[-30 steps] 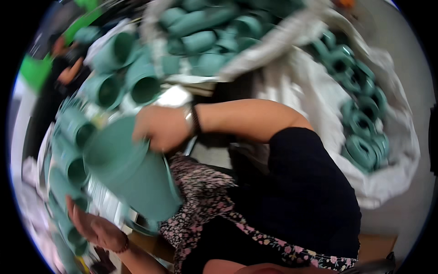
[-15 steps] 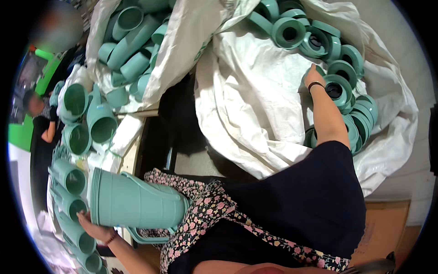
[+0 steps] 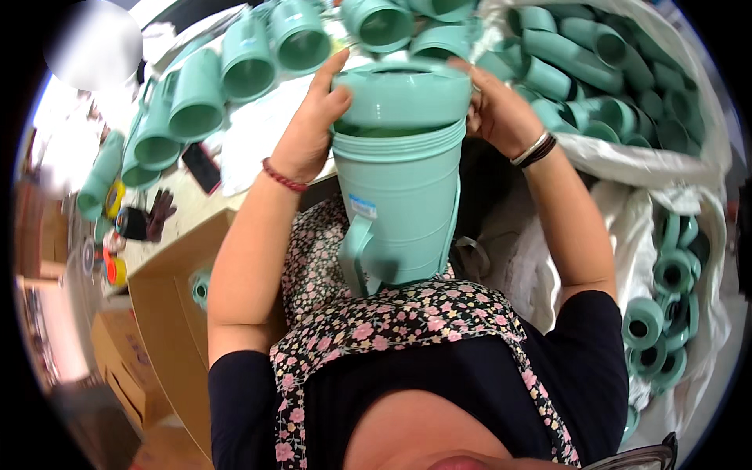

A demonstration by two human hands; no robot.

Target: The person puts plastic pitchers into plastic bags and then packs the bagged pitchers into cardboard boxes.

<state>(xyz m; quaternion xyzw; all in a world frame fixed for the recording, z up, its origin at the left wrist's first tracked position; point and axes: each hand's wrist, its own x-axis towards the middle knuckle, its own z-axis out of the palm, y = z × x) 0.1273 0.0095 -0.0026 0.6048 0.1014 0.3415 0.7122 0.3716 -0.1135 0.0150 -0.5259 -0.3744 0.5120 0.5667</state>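
Note:
A teal plastic jug with a side handle and a small blue-and-white sticker leans against my apron, its mouth away from me. Over that mouth sits a round teal lid, slightly tilted, with a dark gap showing between lid and rim. My left hand grips the lid's left side, thumb bent and index finger raised. My right hand holds the lid's right side, its fingers partly hidden behind the edge.
Several open teal jugs lie in a row on the table. A phone and dark glove lie at left. Right, one white sack holds teal bodies, another teal lids. A cardboard box stands left.
My right hand has come from the sack of lids to the jug with a lid. The jug now stands before me, and my view has turned left toward the table.

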